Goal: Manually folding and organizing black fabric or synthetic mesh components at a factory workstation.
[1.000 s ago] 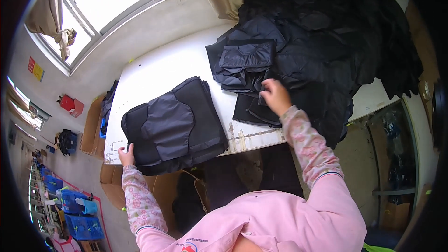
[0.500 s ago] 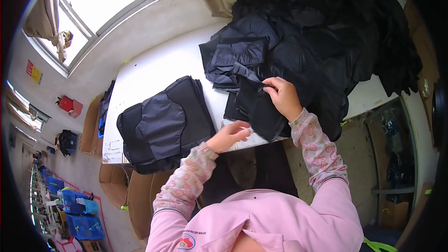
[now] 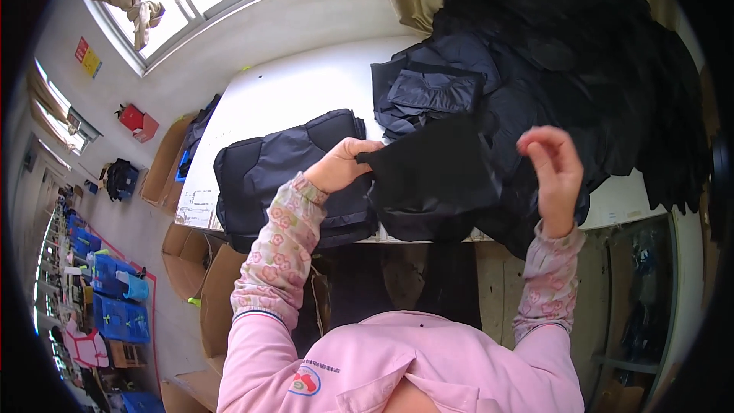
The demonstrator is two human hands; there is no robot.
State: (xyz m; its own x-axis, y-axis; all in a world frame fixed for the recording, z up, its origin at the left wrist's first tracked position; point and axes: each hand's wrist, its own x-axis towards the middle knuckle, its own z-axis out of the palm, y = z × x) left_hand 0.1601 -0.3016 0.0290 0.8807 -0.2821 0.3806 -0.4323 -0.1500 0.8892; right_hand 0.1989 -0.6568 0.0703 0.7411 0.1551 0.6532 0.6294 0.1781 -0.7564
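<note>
Black fabric piece (image 3: 432,176) pinched at corner by left hand (image 3: 340,167); right hand (image 3: 552,168) open, empty, just beside fabric.

Stacked padded pieces (image 3: 287,176) left on table (image 3: 298,92), fabric heap (image 3: 581,69) right, boxes (image 3: 195,275) below.

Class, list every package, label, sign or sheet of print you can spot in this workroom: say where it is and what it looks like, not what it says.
Wall signs: left wall beside the window, one small red rectangle, one yellow.
Cardboard boxes: floor left of the table, brown, open.
Blue crates: floor at far left, rectangular.
Printed sheet: table's near-left corner, white with fine dark print.
</note>
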